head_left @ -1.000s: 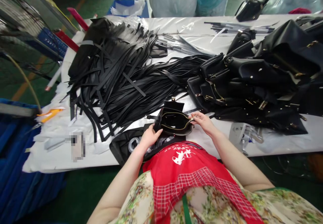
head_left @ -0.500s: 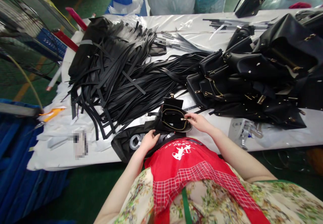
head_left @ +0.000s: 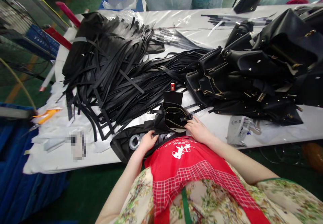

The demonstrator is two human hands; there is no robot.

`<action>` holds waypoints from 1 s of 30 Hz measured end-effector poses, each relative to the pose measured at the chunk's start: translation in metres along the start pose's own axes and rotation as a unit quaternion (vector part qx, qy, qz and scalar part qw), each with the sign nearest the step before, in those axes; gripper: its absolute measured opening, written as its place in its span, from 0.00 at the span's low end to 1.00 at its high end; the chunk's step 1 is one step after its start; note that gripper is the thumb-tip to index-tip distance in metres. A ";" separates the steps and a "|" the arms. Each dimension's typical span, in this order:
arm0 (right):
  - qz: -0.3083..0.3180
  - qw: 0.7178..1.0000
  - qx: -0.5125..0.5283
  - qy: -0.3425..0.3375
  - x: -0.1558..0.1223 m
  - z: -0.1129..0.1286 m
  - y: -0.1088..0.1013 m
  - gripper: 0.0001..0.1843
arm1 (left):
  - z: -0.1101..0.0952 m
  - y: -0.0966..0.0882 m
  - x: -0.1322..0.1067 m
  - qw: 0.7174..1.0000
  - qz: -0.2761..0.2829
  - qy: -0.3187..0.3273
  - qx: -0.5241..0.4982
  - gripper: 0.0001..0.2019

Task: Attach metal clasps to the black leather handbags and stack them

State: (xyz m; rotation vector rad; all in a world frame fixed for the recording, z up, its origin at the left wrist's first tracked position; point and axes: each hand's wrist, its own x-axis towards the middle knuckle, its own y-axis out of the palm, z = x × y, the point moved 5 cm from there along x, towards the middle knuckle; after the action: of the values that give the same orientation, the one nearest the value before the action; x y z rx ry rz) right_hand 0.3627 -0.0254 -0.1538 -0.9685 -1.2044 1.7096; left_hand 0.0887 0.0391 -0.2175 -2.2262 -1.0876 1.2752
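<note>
A small black handbag lies mouth upward in front of my apron, its gold zipper undone. Its flap is folded back away from me, with a gold clasp at the tip. My right hand is closed on the bag's right rim, fingertips at the edge of the opening. At the bag's lower left side, my left hand has its fingers curled against it; the fingertips are partly hidden. Under that hand, a larger black bag holds grey ring-shaped rolls.
A broad heap of black straps covers the table's left and middle. Black handbags are piled at the right. A clear plastic packet with metal parts lies near the front edge. Beyond the table stands a blue bin.
My right hand has moved from pinching the zipper end to lying over the handbag's right rim. The flap's clasp has tipped further back. My left hand stays about where it was.
</note>
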 end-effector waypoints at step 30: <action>0.043 0.992 -0.098 0.060 0.038 -0.019 -0.014 0.08 | -0.049 -0.010 0.000 0.994 -0.030 0.100 -0.034 0.19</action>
State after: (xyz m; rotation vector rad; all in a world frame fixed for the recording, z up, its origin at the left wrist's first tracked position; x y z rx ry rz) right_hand 0.3687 0.0188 -0.1503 -1.2397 -1.2847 1.5939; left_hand 0.1254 0.0488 -0.1850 -2.2956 -1.1265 0.9802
